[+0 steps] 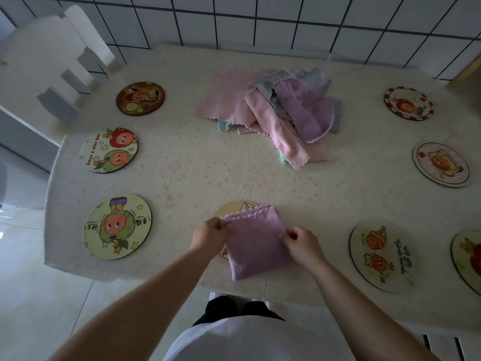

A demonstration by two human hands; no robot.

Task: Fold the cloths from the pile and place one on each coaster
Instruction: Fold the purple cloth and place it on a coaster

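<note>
Folded lilac cloth (253,243) lies on the near-centre coaster (235,208), covering most of it; only the coaster's far-left arc and a sliver at the cloth's left edge show. Scalloped edge of the cloth points away from the person.

Left hand (210,234): fingers curled, pinching the cloth's far-left corner. Right hand (302,243): fingers curled, pinching the right edge of the cloth about halfway along. The cloth sits between the two hands, touching both.

Pile of unfolded cloths (270,110) (pink, lilac, grey, a bit of mint) at the far centre of the bench (182,173), well apart from the hands.

Bare coasters: three along the left side (140,98), (109,150), (117,226); on the right (408,103), (441,164), (381,256), and one cut by the frame edge (468,259).

White chair (52,63) at the far-left corner.
</note>
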